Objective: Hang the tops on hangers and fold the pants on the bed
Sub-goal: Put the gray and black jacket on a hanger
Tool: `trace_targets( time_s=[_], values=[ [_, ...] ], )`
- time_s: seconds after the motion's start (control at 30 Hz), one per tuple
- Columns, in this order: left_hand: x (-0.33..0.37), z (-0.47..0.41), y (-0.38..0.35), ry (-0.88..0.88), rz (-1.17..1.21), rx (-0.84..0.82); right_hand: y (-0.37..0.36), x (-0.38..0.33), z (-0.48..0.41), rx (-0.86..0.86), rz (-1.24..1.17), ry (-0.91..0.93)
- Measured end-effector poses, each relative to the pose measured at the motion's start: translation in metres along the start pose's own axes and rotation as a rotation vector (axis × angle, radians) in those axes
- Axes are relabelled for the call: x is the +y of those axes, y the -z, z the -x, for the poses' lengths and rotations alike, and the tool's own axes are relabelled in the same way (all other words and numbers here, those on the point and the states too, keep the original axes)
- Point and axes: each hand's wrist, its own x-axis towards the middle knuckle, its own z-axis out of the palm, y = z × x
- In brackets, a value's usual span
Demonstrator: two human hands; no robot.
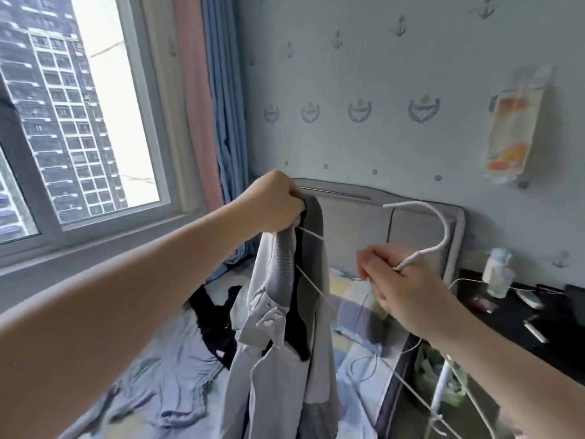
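Two hands are engaged, both clenched on items. The left hand [278,204] grasps the top of a grey jacket [278,375], fingers curled round the bunched collar or shoulder; which of the two cannot be told. The right hand [402,286] pinches a white hanger [447,231] at its neck, just under the hook, which arches up and to the left above the knuckles. Thin white hanger wires run from the right hand leftward into the jacket and touch the fabric below the left hand. Another wire slants down to the near right.

The jacket hangs down between the hands, held up over the bed [357,353], its dark lining showing at the opening and small snaps along one edge.

On the bed, behind the jacket, a black garment [215,324] lies spread. A crumpled blue-grey cloth [164,384] lies nearer on the left. A grey headboard [354,223] stands at the far side against the wall. To the right is a dark nightstand [522,331] carrying a white bottle [498,270] and small items. A window [79,106] with curtains [205,106] is at left.
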Motion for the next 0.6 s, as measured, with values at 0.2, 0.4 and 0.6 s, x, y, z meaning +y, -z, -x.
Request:
trace_targets(
  time_s=[0.2, 0.4, 0.6],
  values=[
    [-0.059, 0.026, -0.02, 0.003, 0.021, -0.141, -0.1, 0.048, -0.016, -0.145, -0.4, -0.305],
    [-0.098, 0.051, -0.038, 0.01, -0.11, -0.199, -0.149, 0.067, -0.001, -0.122, -0.612, -0.295],
    [-0.125, 0.08, -0.057, -0.02, -0.077, -0.266, -0.17, 0.079, 0.009, -0.097, -0.654, -0.314]
  ],
)
